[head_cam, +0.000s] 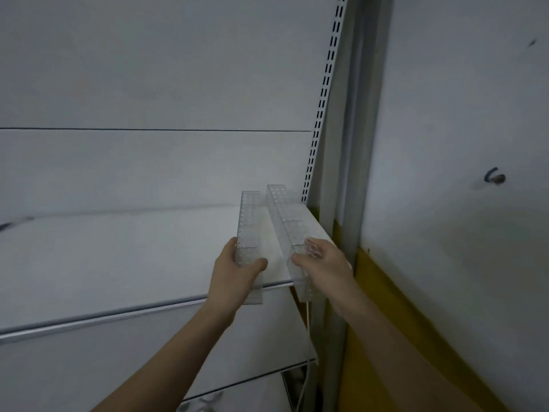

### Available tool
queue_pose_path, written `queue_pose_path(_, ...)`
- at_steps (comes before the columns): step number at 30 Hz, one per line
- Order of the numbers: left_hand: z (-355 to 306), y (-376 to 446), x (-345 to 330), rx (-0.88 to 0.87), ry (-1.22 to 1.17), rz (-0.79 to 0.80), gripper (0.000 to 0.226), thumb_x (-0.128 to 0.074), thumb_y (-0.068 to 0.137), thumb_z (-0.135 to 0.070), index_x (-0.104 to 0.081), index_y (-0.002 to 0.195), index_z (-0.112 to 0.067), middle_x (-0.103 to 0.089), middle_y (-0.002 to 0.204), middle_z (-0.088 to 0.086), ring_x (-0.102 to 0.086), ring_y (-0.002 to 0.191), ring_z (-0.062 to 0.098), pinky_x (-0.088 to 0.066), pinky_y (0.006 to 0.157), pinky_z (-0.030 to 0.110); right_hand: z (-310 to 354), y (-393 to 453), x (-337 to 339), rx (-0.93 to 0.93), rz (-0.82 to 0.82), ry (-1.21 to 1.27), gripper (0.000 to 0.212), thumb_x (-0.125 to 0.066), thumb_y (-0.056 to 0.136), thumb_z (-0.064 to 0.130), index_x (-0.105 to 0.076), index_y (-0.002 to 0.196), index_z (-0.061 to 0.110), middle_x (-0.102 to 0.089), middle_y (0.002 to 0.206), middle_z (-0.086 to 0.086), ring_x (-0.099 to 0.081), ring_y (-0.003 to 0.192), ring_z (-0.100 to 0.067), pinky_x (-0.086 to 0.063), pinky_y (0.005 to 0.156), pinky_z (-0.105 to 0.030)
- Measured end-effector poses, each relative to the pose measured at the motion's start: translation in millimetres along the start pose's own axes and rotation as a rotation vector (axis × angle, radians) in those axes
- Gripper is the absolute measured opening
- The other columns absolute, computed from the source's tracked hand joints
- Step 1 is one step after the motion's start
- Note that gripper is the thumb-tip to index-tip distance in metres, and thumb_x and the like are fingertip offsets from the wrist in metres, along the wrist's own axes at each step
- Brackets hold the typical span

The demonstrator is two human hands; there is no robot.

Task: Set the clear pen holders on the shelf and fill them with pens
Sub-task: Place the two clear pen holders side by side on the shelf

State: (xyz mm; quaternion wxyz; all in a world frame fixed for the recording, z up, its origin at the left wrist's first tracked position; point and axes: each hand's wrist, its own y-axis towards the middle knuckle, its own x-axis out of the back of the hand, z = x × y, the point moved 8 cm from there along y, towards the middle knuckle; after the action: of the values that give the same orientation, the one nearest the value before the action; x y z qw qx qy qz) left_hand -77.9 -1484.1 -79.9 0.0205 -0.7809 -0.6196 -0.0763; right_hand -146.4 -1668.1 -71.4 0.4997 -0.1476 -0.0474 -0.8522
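Two long clear pen holders with rows of holes lie lengthwise over the right end of a white shelf (118, 257). My left hand (234, 272) grips the near end of the left holder (251, 224), thumb across its top. My right hand (320, 260) grips the near end of the right holder (286, 212), fingers curled over its rim. Both near ends stick out past the shelf's front edge. No pens are in view.
A slotted white upright (322, 96) and a grey post (353, 144) bound the shelf on the right, with a white and yellow wall (445, 203) beyond. A lower shelf (148, 352) sits beneath, and a thin white cable (307, 352) hangs at its right end.
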Motion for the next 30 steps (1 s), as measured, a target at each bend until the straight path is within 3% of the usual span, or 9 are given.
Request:
queue_pose_path(6, -3, 12, -42, 0.012, 0.021, -0.055, 0.035, -0.052, 0.099, -0.011, -0.054, 0.133, -0.018, -0.064, 0.124, 0.0, -0.062, 0.106, 0.012, -0.046, 0.063, 0.004, -8, 33, -14, 0.025, 0.109, -0.056, 0.062, -0.059, 0.096, 0.036, -0.035, 0.151, 0.02, -0.042, 0.151, -0.002, -0.045, 0.133, -0.018, -0.04, 0.105, -0.032)
queue_pose_path(8, -4, 13, -54, 0.019, 0.017, -0.064, 0.039, -0.045, 0.101, -0.01, -0.05, 0.138, -0.019, -0.062, 0.129, -0.001, -0.06, 0.113, 0.014, -0.045, 0.072, 0.004, -7, 40, -16, 0.034, 0.141, -0.073, 0.059, -0.049, 0.102, 0.035, -0.027, 0.155, 0.02, -0.037, 0.155, -0.004, -0.042, 0.137, -0.022, -0.037, 0.106, -0.032)
queue_pose_path(10, -6, 14, -64, 0.024, 0.024, -0.063, 0.042, -0.041, 0.101, -0.01, -0.045, 0.142, -0.021, -0.06, 0.133, -0.001, -0.058, 0.117, 0.015, -0.045, 0.084, 0.013, -5, 47, -17, 0.04, 0.16, -0.118, 0.058, -0.043, 0.104, 0.035, -0.023, 0.156, 0.02, -0.034, 0.157, -0.005, -0.039, 0.139, -0.024, -0.035, 0.108, -0.035)
queue_pose_path(14, -5, 18, -70, 0.029, 0.03, -0.057, 0.042, -0.04, 0.102, -0.01, -0.044, 0.142, -0.022, -0.06, 0.131, -0.002, -0.058, 0.115, 0.014, -0.044, 0.075, 0.007, -5, 54, -17, 0.036, 0.214, -0.158, 0.057, -0.04, 0.105, 0.034, -0.02, 0.156, 0.021, -0.032, 0.159, -0.005, -0.037, 0.141, -0.025, -0.033, 0.11, -0.037)
queue_pose_path(18, -4, 21, -66, 0.032, 0.067, 0.021, 0.036, -0.041, 0.104, -0.021, -0.046, 0.139, -0.027, -0.058, 0.137, -0.005, -0.056, 0.117, 0.011, -0.041, 0.094, 0.025, -6, 53, -17, 0.042, 0.246, -0.162, 0.06, -0.042, 0.104, 0.037, -0.018, 0.156, 0.02, -0.031, 0.158, -0.006, -0.036, 0.141, -0.025, -0.033, 0.112, -0.038)
queue_pose_path(21, -13, 30, -55, 0.014, 0.147, 0.043, 0.046, -0.038, 0.107, -0.033, -0.035, 0.152, -0.024, -0.04, 0.147, -0.014, -0.039, 0.139, 0.012, -0.028, 0.108, 0.025, 5, 52, -12, 0.151, 0.177, -0.273, 0.065, -0.046, 0.102, 0.039, -0.017, 0.156, 0.019, -0.026, 0.16, -0.006, -0.033, 0.143, -0.025, -0.032, 0.116, -0.041)
queue_pose_path(24, -30, 50, -46, -0.112, 0.356, 0.036, 0.051, -0.033, 0.108, -0.038, -0.03, 0.155, -0.022, -0.031, 0.158, -0.009, -0.025, 0.147, 0.011, -0.016, 0.113, 0.022, 29, 40, -15, 0.302, 0.112, -0.483, 0.065, -0.048, 0.1, 0.043, -0.02, 0.154, 0.02, -0.025, 0.158, -0.004, -0.03, 0.142, -0.025, -0.034, 0.113, -0.043)
queue_pose_path(27, -41, 75, -56, -0.221, 0.506, 0.177, 0.049, -0.028, 0.108, -0.039, -0.034, 0.154, -0.022, -0.025, 0.163, -0.005, -0.018, 0.15, 0.009, -0.009, 0.118, 0.022, 37, 28, -33, 0.333, 0.161, -0.72, 0.073, -0.043, 0.099, 0.054, -0.014, 0.155, 0.018, -0.01, 0.164, -0.006, -0.015, 0.148, -0.029, -0.026, 0.115, -0.047)
queue_pose_path(30, -33, 94, -71, -0.222, 0.618, 0.381, 0.051, -0.018, 0.108, -0.044, -0.037, 0.152, -0.029, -0.023, 0.163, -0.009, -0.013, 0.151, 0.009, -0.004, 0.123, 0.03, 28, 25, -46, 0.274, 0.2, -0.848, 0.082, -0.041, 0.096, 0.06, -0.009, 0.157, 0.016, 0.0, 0.166, -0.01, 0.001, 0.152, -0.029, -0.013, 0.12, -0.049)
